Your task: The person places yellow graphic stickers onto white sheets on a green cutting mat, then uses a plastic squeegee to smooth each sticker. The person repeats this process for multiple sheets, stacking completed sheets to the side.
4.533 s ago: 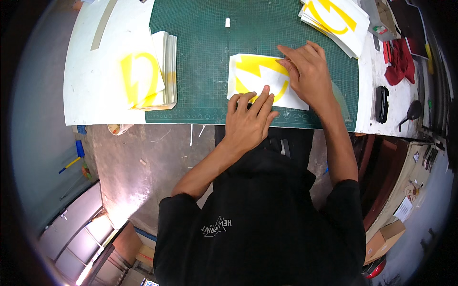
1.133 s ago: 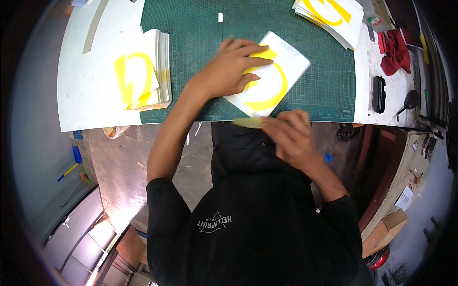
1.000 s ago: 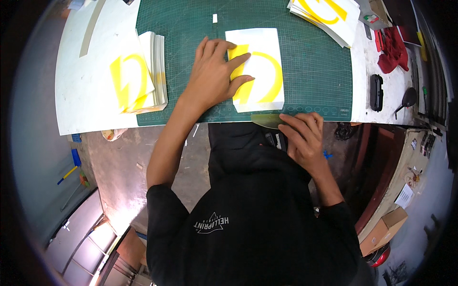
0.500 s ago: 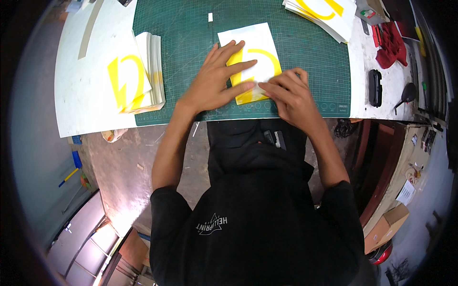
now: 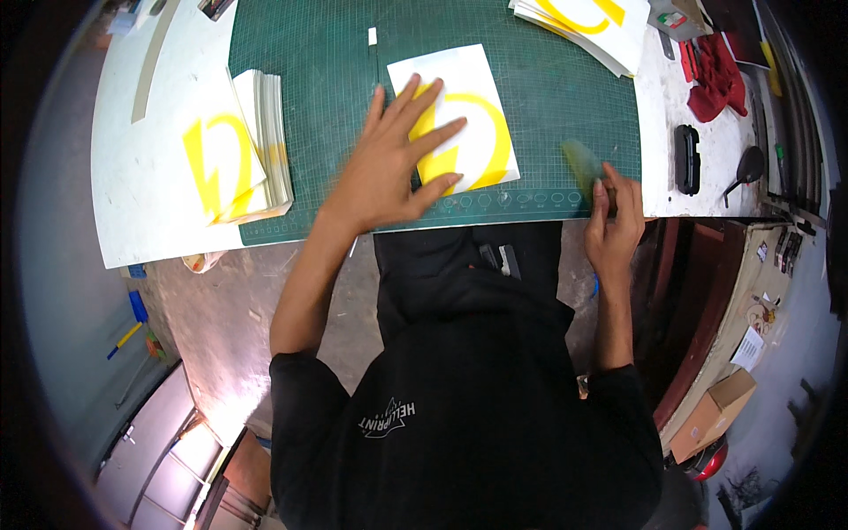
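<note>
A white rectangular paper piece with yellow print is laid near the front edge of the green gridded cutting mat. Its left part is covered by the left hand, whose fingers are spread, unclenched. Near the mat's front right corner, a thin translucent greenish piece is pinched by the right hand's fingers.

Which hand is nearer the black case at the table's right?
Right. The right hand is just left of the black case and slightly lower in view; the left hand is much farther left, spread on the white-and-yellow sheet.
</note>
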A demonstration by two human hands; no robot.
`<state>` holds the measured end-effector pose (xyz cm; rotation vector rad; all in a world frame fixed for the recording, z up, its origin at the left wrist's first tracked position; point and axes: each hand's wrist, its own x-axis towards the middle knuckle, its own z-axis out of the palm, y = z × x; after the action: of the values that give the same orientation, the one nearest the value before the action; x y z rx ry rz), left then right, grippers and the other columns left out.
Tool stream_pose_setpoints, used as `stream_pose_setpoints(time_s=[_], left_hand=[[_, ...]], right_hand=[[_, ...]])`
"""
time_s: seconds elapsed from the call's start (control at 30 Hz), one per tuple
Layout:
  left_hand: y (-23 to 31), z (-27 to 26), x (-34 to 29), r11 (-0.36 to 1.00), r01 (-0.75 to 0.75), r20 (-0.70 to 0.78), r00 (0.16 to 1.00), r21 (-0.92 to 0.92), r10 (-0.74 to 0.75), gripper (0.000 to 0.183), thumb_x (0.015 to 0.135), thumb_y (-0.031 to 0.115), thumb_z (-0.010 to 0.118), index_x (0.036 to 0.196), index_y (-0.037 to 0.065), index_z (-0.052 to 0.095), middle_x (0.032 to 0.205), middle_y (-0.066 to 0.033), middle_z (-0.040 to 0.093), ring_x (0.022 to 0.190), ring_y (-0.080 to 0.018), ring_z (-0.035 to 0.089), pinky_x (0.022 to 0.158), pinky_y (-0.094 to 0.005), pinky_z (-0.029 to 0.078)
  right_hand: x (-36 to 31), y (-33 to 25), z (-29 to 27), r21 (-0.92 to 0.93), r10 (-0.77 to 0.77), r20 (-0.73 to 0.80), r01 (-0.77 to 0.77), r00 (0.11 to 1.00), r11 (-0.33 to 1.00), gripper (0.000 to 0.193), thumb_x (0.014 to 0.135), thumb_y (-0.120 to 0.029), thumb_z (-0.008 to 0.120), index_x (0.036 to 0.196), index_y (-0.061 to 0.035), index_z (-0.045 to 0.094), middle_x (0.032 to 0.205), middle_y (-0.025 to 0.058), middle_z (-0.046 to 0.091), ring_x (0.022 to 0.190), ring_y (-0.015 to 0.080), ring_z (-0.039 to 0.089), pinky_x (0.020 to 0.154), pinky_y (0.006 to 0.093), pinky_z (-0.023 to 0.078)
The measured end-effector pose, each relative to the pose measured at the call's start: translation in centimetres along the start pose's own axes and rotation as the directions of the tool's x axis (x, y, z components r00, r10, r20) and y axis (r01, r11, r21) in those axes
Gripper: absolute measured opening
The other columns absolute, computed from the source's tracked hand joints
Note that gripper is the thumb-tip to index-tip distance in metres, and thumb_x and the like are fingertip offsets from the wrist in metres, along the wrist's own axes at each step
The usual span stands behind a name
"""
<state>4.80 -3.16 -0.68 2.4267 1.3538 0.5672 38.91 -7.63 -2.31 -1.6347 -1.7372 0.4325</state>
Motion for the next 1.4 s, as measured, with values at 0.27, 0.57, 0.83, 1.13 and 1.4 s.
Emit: stream_pose_setpoints(time_s=[0.27, 0.57, 0.83, 1.13, 1.4], left_hand=[[4.7, 2.5, -2.4, 0.959, 0.049, -0.173, 0.98, -0.28, -0.101, 0.021, 0.097, 0.015, 0.074, 0.116, 0.008, 0.076, 0.105, -0.0072, 0.068, 0.096, -0.0263, 0.063, 0.095, -0.0426, 0.048], [-0.1, -9.8, -7.8, 0.836, -0.066, -0.799, 0.343, -0.545, -0.494, 0.016, 0.105, 0.0, 0.062, 0.12, -0.003, 0.062, 0.111, -0.0104, 0.066, 0.101, -0.015, 0.063, 0.092, -0.0285, 0.052], [-3.2, -14.0, -14.3, 0.866, 0.476, -0.388, 0.835, 0.154, -0.39, 0.017, 0.085, -0.004, 0.068, 0.1, 0.0, 0.076, 0.104, -0.0166, 0.07, 0.105, -0.0355, 0.063, 0.096, -0.0449, 0.049], [0.1, -9.0, -14.3, 0.93, 0.354, -0.69, 0.651, -0.093, -0.317, 0.036, 0.09, 0.022, 0.078, 0.11, -0.006, 0.071, 0.104, -0.0204, 0.071, 0.098, -0.0309, 0.068, 0.083, -0.0395, 0.053], [3.3, 1.0, -4.5, 0.112, 0.241, 0.091, 0.696, -0.964, -0.712, 0.038, 0.112, 0.026, 0.057, 0.136, -0.003, 0.063, 0.121, -0.0098, 0.073, 0.105, -0.0138, 0.069, 0.092, -0.0291, 0.055]], right_hand=[[7.3, -1.1, 2.1, -0.32, -0.281, -0.111, 0.233, 0.953, 0.918, 0.039, 0.093, -0.017, 0.079, 0.128, -0.004, 0.071, 0.123, 0.0142, 0.065, 0.115, 0.0327, 0.058, 0.104, 0.0483, 0.038], [19.4, 1.8, 5.1, -0.421, -0.494, 0.028, 0.458, 0.869, 0.783, 0.029, 0.094, -0.01, 0.072, 0.122, -0.0077, 0.075, 0.122, 0.0092, 0.073, 0.117, 0.0275, 0.065, 0.116, 0.0527, 0.036], [19.3, 2.2, 4.1, -0.364, -0.482, 0.002, 0.45, 0.876, 0.815, 0.02, 0.088, -0.004, 0.072, 0.106, -0.012, 0.078, 0.107, 0.0023, 0.077, 0.106, 0.0222, 0.069, 0.113, 0.0533, 0.039], [10.9, -4.5, 1.7, -0.244, -0.649, -0.074, 0.617, 0.757, 0.748, 0.035, 0.09, 0.005, 0.063, 0.121, -0.004, 0.075, 0.121, 0.0116, 0.077, 0.114, 0.0295, 0.073, 0.117, 0.0561, 0.038], [1.1, -8.4, 3.7, 0.106, -0.641, 0.34, 0.65, 0.688, 0.753, 0.045, 0.093, -0.005, 0.067, 0.137, -0.002, 0.067, 0.139, 0.0158, 0.069, 0.124, 0.0338, 0.068, 0.116, 0.0606, 0.037]])
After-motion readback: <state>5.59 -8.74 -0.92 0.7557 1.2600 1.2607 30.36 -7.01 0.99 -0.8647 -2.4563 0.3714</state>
